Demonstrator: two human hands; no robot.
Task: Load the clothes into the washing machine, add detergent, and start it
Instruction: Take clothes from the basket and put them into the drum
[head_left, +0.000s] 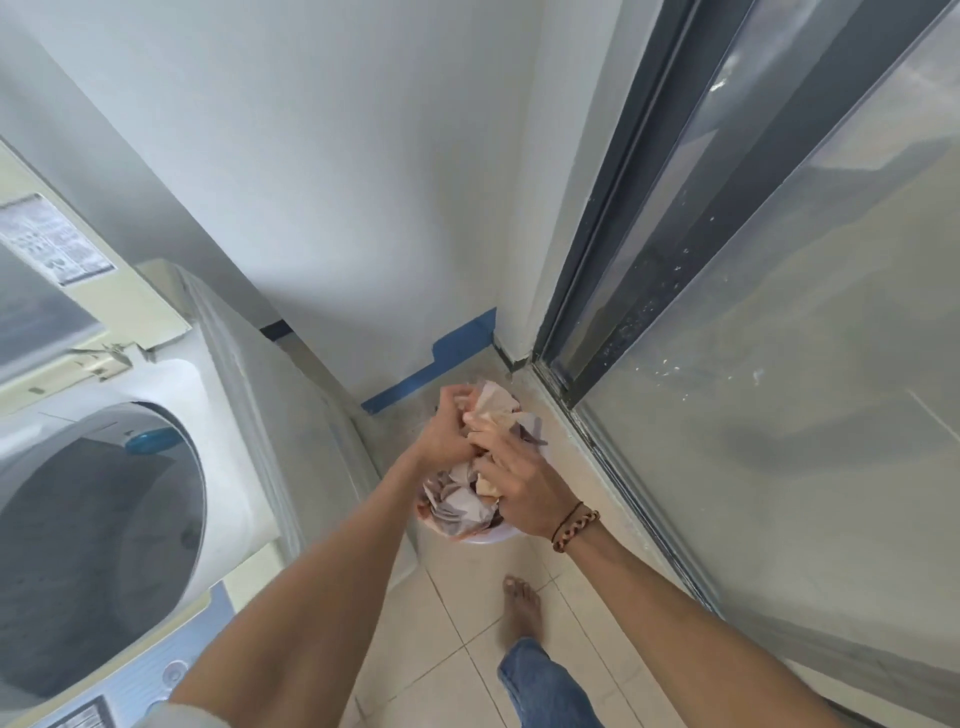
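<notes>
Reaching down, both arms extend to a pale basin (485, 538) on the tiled floor (457, 639), in the corner between the washing machine (249, 415) and the sliding glass door (753, 364). Clothes (462, 506) fill the basin, crumpled, in pinks, greys and beige. Left hand (444, 428) sits on the far side of the heap, fingers curled into the cloth and clutching a bunch. Right hand (519, 486) lies on the near right side of the heap, fingers bent over a beige piece and gripping it. The two hands nearly touch above the pile. Braided bracelet (574, 525) on the right wrist. Washer lid (67, 270) stands raised; drum opening (98, 545) shows dark, to the left of the arms, well apart from the clothes. Bare foot (522, 608) and a jeans leg (540, 680) stand just behind the basin. Blue tape (436, 364) runs along the wall base beyond it.
</notes>
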